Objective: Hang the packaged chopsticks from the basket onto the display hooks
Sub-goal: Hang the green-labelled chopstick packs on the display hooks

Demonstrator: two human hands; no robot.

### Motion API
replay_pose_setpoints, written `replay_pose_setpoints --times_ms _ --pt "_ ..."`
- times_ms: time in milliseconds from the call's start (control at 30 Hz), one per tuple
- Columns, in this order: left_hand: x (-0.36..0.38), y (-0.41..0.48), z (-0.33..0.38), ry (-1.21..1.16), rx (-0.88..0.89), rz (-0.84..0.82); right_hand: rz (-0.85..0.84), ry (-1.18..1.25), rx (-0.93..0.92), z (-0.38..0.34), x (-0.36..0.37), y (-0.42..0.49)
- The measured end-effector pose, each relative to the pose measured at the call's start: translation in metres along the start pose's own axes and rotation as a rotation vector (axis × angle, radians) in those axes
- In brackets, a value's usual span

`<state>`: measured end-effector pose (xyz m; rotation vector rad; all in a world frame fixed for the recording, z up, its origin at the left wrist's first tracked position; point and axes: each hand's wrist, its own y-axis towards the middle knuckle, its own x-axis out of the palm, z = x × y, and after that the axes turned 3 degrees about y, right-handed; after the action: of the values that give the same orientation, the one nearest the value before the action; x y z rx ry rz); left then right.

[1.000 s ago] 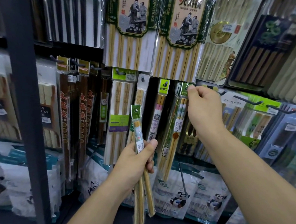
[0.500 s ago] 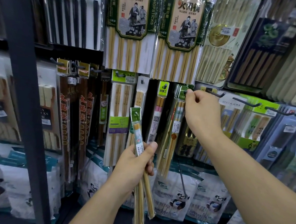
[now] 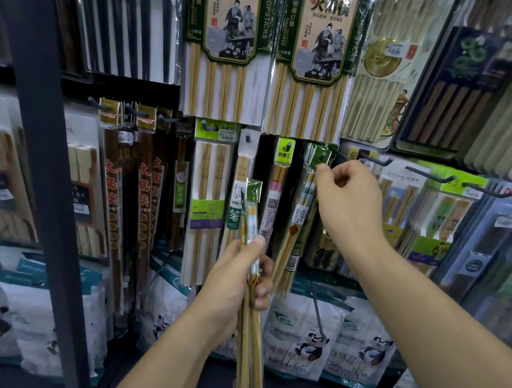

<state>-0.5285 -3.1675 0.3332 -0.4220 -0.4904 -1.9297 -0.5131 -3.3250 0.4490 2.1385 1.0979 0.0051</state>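
Head cam: your bundle of packaged chopsticks is in your left hand, low centre, in front of the rack. The fingers wrap round the middle of the bundle and the thumb lies up along its front. The green header pokes up above your thumb, and the bamboo ends hang well below your fist, tilted slightly right. It looks like more than one pack, but I can't count them. Your right hand is up and to the right, well apart from the bundle. Its fingers are curled, and the thumb tip is on the right edge of the green card of a hanging pack. It reads as a pinch on that card. That pack hangs near-vertical from the display hook just above your thumb, and its lower end is just right of your left hand's fingers. A pink-banded pack hangs between the two hands, behind the bundle. More bare hook ends stick out to the right of your right hand. Two big bamboo sets hang above, panda-print bags sit below, and a dark upright post crosses the left.
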Motion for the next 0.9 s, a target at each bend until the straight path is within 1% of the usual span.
replay_pose_setpoints --times_ms 67,200,300,467,567,667,733,800,900 --pt "0.001 0.0 -0.001 0.044 0.031 0.007 -0.068 0.042 -0.008 -0.003 0.001 -0.014" --pt "0.004 -0.001 -0.005 0.165 0.107 -0.046 -0.343 0.07 0.062 -0.007 0.009 -0.034" --pt "0.007 -0.004 -0.003 0.182 0.116 -0.06 -0.411 0.135 0.117 -0.006 0.011 -0.038" --pt "0.009 -0.005 0.0 0.187 0.127 -0.042 -0.359 0.203 0.135 -0.002 0.009 -0.037" --pt "0.009 -0.004 -0.001 0.168 0.121 -0.001 -0.316 0.229 0.15 -0.001 0.007 -0.037" --pt "0.007 -0.002 -0.003 0.138 0.093 0.099 -0.235 0.26 0.125 -0.004 0.002 -0.03" --pt "0.005 0.0 -0.005 0.177 0.102 0.158 -0.166 0.31 0.114 -0.006 -0.003 -0.021" --pt "0.004 0.002 -0.006 0.197 0.094 0.177 -0.101 0.332 0.113 -0.007 -0.006 -0.012" --pt "0.004 0.003 -0.006 0.155 0.077 0.162 -0.031 0.321 0.111 -0.005 -0.007 -0.001"
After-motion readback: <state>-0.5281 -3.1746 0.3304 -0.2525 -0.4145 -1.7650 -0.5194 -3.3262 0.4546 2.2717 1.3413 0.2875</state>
